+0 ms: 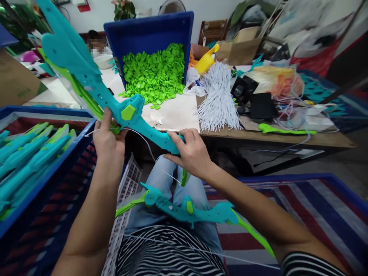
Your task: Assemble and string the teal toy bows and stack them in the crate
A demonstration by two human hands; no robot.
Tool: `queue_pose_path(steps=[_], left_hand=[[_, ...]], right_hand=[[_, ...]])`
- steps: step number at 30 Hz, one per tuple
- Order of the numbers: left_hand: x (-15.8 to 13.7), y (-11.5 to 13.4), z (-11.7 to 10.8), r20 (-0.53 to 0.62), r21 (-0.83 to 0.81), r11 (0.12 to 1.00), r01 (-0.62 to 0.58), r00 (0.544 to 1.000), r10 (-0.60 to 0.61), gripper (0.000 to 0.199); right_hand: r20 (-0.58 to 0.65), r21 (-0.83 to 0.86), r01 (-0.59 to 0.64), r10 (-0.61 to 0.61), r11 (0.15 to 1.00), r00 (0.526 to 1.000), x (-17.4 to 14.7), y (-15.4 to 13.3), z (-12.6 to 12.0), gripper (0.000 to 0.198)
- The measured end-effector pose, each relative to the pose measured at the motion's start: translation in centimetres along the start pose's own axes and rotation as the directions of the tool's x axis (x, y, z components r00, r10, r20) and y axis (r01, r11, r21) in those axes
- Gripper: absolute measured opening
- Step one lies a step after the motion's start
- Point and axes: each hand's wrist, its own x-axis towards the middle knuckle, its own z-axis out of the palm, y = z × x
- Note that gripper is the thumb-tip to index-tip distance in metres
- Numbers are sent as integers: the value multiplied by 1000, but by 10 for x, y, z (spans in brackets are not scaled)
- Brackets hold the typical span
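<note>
A teal plastic toy bow (152,132) with green limbs is held up slantwise in front of me, its upper end reaching the top left. My left hand (109,142) is closed around it near the middle, just under a green oval inlay (128,112). My right hand (194,153) grips its lower end between thumb and fingers. A loose white string (145,142) hangs from the bow toward a green tip (184,177). Across my lap lies a second toy bow (172,207), with a white string (201,251) stretched over my striped shirt.
A tilted blue bin (148,28) spills small green pieces (155,73) onto the table. Beside it lie a bundle of white strings (218,96) and a yellow scoop (207,61). Several bows fill a blue crate (83,114) at left. A person (99,44) is behind the table.
</note>
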Motion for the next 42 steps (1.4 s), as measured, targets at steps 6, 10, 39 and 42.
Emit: queue_pose_path(steps=[6,10,39,42], left_hand=[[-5,11,6,-24,-298,953,-53,999,48,27],[-13,20,17,-22,-348,932,-107,994,106,20],[-80,-27,11,48,-267,958,102,995,-92,56],[-82,-15,9,-106,-54,985,-164,982,158,67]], right_hand=[[121,100,-175,163,979,979,13,21,-10,51],[170,180,-209,179,961,969,19,29,-14,43],[-237,36,-19,27,999,971,-10,-6,28,40],[-259,-7,95,-94,995,961,-5,-30,49,38]])
